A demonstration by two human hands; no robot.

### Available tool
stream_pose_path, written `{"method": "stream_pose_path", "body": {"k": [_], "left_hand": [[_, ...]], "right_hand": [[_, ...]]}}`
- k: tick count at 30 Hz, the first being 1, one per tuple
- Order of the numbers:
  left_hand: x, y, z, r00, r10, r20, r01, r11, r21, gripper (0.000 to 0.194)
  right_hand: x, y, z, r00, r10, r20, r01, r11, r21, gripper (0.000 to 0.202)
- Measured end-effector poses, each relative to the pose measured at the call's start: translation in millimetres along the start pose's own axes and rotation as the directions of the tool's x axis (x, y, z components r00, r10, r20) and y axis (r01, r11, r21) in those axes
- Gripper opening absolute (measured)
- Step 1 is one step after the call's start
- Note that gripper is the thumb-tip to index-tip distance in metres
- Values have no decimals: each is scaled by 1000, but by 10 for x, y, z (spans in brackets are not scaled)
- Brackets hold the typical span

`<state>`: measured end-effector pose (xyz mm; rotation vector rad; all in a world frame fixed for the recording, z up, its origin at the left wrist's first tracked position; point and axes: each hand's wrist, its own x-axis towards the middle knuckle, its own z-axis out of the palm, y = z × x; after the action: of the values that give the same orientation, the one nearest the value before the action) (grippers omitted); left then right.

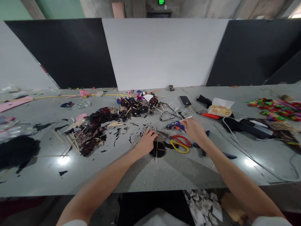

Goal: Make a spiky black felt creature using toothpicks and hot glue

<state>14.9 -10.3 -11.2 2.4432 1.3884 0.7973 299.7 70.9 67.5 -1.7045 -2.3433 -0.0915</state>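
Clock read from the disc. Grey table (176, 179) all round. White panel (164, 53) at 12, black panels (61, 53) at 10:30 and 1:30; no print seen on them. Dark heap (90, 133) with sticks at 9:30. Bright pile (277, 108) at 2:30, far side.

Right hand (191, 127) at 2, fingers drawn narrow at the blue tool, white stick (187, 118) by the fingertips; cannot tell if gripping. Left hand (147, 139) at 10:30, fingers bent down beside disc edge; cannot tell if holding anything.

Scissors (174, 138) at 2:30, red and yellow loops, lying between the hands. Pack (219, 110) at 2, print too small to read. Blue tool (171, 125) at 1, orange part. Disc (161, 152), black, flat, thin sticks across it. Phone (185, 101) at 1, no brand legible. Green sign (161, 2) at 12, reads "EXIT".
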Motion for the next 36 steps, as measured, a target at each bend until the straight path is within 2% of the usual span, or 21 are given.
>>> {"method": "stream_pose_path", "body": {"k": [3,5,7,10,13,15,17,20,23,26,28,32,36], "left_hand": [[116,-56,-33,998,-51,-40,46,991,-130,51],[190,-104,-75,993,-104,-52,89,969,-229,49],[217,-146,-130,992,-119,-51,101,955,-279,47],[134,-182,-232,996,-75,-43,64,974,-217,44],[-51,-206,-370,1000,-6,4,6,998,-70,42],[-178,-248,-482,999,23,40,-25,999,44,38],[-281,-329,-591,999,30,15,-31,994,109,34],[-364,-489,-698,991,-41,-127,50,997,65,34],[-373,-608,-695,962,-141,-232,139,990,-26,34],[-359,-630,-615,962,-162,-220,148,986,-79,34],[-354,-604,-567,972,-151,-180,138,987,-82,34],[-361,-534,-534,983,-132,-126,128,991,-36,33],[-367,-520,-524,985,-136,-110,133,991,-34,31]], "right_hand": [[103,103,111,999,32,-1,-32,998,-51,35],[76,131,201,997,79,-3,-79,994,-79,42],[14,137,304,996,82,46,-78,994,-76,53],[-73,129,456,995,55,79,-49,996,-76,60],[-99,125,557,994,81,71,-77,995,-66,56],[-88,135,573,989,124,76,-123,992,-16,50],[-71,153,546,984,166,70,-171,983,73,48],[-59,180,459,975,221,-20,-209,942,261,49],[-64,183,383,954,255,-157,-164,883,440,52],[-94,136,359,965,189,-182,-55,826,561,55],[-136,70,365,979,119,-168,-1,820,573,56],[-247,-97,387,982,-4,-187,90,886,455,58],[-310,-172,402,955,-211,-210,271,908,320,49]]}}
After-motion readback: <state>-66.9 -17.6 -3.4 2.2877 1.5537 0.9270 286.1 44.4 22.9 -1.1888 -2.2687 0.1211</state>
